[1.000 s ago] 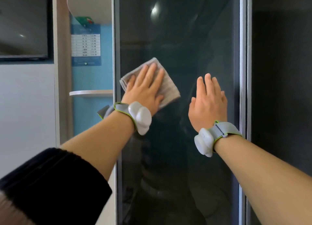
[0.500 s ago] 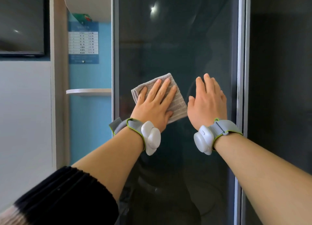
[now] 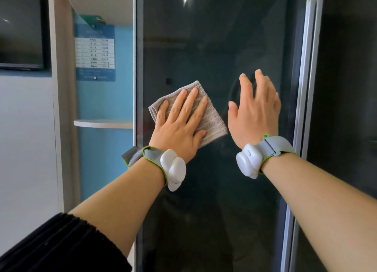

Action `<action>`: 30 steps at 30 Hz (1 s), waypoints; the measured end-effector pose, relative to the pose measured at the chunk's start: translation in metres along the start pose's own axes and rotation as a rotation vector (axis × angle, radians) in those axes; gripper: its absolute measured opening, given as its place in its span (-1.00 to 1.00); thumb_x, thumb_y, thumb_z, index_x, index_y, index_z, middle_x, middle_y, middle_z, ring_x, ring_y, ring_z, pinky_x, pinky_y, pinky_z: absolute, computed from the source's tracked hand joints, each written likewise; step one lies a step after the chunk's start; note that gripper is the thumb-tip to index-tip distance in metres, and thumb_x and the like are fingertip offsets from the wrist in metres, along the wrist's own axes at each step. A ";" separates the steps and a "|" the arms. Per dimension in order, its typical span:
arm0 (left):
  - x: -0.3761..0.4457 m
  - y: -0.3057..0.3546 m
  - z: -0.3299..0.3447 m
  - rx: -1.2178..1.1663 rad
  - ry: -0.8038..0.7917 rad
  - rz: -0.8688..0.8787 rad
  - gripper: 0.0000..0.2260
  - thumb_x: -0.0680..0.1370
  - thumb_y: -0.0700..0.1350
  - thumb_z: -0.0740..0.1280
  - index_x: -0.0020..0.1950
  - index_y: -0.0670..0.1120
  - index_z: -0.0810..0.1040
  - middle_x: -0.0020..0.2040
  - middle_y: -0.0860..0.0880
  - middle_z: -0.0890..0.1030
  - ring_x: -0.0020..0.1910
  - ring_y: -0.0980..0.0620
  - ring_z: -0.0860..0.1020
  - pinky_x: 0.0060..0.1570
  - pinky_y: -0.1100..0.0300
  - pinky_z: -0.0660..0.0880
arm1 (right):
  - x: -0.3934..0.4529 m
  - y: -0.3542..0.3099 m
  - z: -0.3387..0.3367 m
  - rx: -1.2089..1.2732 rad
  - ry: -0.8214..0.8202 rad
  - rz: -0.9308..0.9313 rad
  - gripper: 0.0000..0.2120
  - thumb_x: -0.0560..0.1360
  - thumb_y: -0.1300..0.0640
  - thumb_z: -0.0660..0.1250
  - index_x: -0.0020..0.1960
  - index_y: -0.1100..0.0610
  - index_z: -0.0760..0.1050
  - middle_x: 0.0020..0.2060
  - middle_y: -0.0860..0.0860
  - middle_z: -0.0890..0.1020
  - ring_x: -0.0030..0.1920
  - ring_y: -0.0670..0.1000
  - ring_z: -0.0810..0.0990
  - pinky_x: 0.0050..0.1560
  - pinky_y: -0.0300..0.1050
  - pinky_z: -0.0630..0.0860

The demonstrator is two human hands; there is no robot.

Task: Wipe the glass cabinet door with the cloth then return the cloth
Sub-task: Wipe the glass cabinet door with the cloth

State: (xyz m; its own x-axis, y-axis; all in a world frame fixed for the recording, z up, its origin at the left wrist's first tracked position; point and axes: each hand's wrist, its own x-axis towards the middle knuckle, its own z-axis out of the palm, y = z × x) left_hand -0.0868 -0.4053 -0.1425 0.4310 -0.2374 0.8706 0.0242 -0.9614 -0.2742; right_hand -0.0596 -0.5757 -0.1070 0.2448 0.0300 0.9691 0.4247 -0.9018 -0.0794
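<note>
Ribbed black knit of a pushed-up sleeve [image 3: 61, 245] lies nearest, at the lower left, with both bare forearms reaching forward from it toward the glass cabinet door [image 3: 216, 47]. Each wrist wears a grey fabric strap edged in lime green that carries a smooth, rounded white plastic pod. Beyond the straps, the left hand [image 3: 179, 125] lies flat with its fingers [image 3: 191, 106] spread and straight, pressing the cloth [image 3: 212, 120] against the door's dark pane; nothing is gripped, the cloth is only pinned under palm and fingers. That cloth is a folded, roughly square pad of beige-grey towelling with fine ribbing, and its corners stick out above the fingertips and to the right of the thumb. Just right of the cloth, the right hand [image 3: 255, 110] is open and empty, fingers loosely spread, at the pane; contact cannot be told. The door is smooth, tinted, reflective glass in a slim metal frame. Left of the door, farther back, a rounded white shelf [image 3: 102, 124] juts from a blue wall bearing a printed notice [image 3: 94, 52].
</note>
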 end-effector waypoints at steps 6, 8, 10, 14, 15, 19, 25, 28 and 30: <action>0.086 -0.031 -0.040 -0.010 0.025 -0.064 -0.43 0.57 0.17 -0.02 0.53 0.04 -0.10 0.57 -0.03 -0.04 0.54 -0.09 -0.09 0.44 -0.15 -0.13 | 0.081 -0.008 -0.016 0.004 0.011 0.032 -0.47 0.53 0.09 0.20 0.45 0.15 0.17 0.46 0.20 0.17 0.45 0.24 0.12 0.36 0.28 0.17; 0.113 -0.037 -0.051 -0.010 0.040 -0.091 -0.43 0.58 0.17 -0.03 0.53 0.04 -0.11 0.57 -0.03 -0.05 0.54 -0.09 -0.10 0.43 -0.13 -0.17 | 0.105 -0.012 -0.020 -0.010 0.011 0.021 -0.47 0.53 0.10 0.20 0.45 0.14 0.16 0.47 0.19 0.17 0.45 0.23 0.12 0.34 0.28 0.19; 0.136 -0.041 -0.060 -0.022 0.046 -0.094 -0.43 0.58 0.16 -0.02 0.53 0.03 -0.11 0.57 -0.04 -0.05 0.53 -0.10 -0.11 0.42 -0.12 -0.20 | 0.129 -0.017 -0.025 -0.016 0.006 0.029 -0.48 0.52 0.10 0.21 0.45 0.14 0.18 0.46 0.19 0.19 0.45 0.23 0.14 0.30 0.29 0.21; 0.154 -0.041 -0.070 0.014 0.014 -0.020 -0.41 0.57 0.15 0.02 0.53 0.00 -0.07 0.57 -0.06 -0.02 0.53 -0.11 -0.08 0.42 -0.14 -0.18 | 0.163 -0.018 -0.032 -0.047 0.039 0.020 -0.52 0.52 0.09 0.21 0.41 0.13 0.24 0.42 0.19 0.27 0.37 0.25 0.24 0.25 0.26 0.25; 0.155 -0.044 -0.070 0.025 -0.007 0.006 -0.41 0.56 0.17 0.01 0.53 0.01 -0.08 0.57 -0.06 -0.02 0.53 -0.10 -0.08 0.42 -0.14 -0.18 | 0.170 -0.017 -0.033 -0.057 0.055 0.024 -0.54 0.51 0.09 0.22 0.38 0.12 0.27 0.39 0.19 0.30 0.33 0.26 0.28 0.20 0.25 0.28; 0.183 -0.063 -0.088 0.054 -0.014 0.036 -0.40 0.56 0.20 0.00 0.53 0.03 -0.09 0.57 -0.04 -0.02 0.53 -0.10 -0.06 0.42 -0.11 -0.18 | 0.198 -0.026 -0.039 -0.048 0.110 0.070 -0.62 0.47 0.10 0.27 0.27 0.12 0.36 0.22 0.20 0.43 0.18 0.27 0.37 0.01 0.19 0.34; 0.235 -0.084 -0.116 0.044 -0.012 -0.028 -0.42 0.57 0.20 -0.03 0.53 0.01 -0.07 0.56 -0.06 -0.01 0.53 -0.13 -0.05 0.42 -0.12 -0.16 | 0.233 -0.028 -0.051 -0.050 0.122 0.062 -0.63 0.45 0.09 0.29 0.23 0.13 0.37 0.19 0.20 0.44 0.15 0.27 0.39 0.01 0.18 0.34; 0.239 -0.083 -0.121 0.043 -0.047 -0.020 -0.42 0.57 0.18 -0.03 0.53 0.01 -0.09 0.57 -0.07 -0.02 0.53 -0.15 -0.07 0.43 -0.14 -0.15 | 0.258 -0.027 -0.059 -0.054 0.129 0.068 -0.62 0.45 0.10 0.29 0.25 0.13 0.36 0.23 0.21 0.42 0.18 0.27 0.39 0.02 0.19 0.34; 0.239 -0.082 -0.123 0.060 -0.079 -0.008 -0.42 0.57 0.18 -0.05 0.53 -0.01 -0.09 0.56 -0.08 -0.01 0.53 -0.17 -0.06 0.43 -0.17 -0.14 | 0.271 -0.028 -0.064 -0.043 0.123 0.062 -0.61 0.46 0.10 0.29 0.26 0.14 0.35 0.24 0.21 0.41 0.21 0.27 0.38 0.03 0.20 0.35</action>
State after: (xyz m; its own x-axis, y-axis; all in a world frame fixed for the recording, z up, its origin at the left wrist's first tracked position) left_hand -0.0966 -0.4001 0.1379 0.5004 -0.2159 0.8385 0.0805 -0.9526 -0.2933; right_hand -0.0605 -0.5700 0.1728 0.1595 -0.0766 0.9842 0.3738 -0.9181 -0.1320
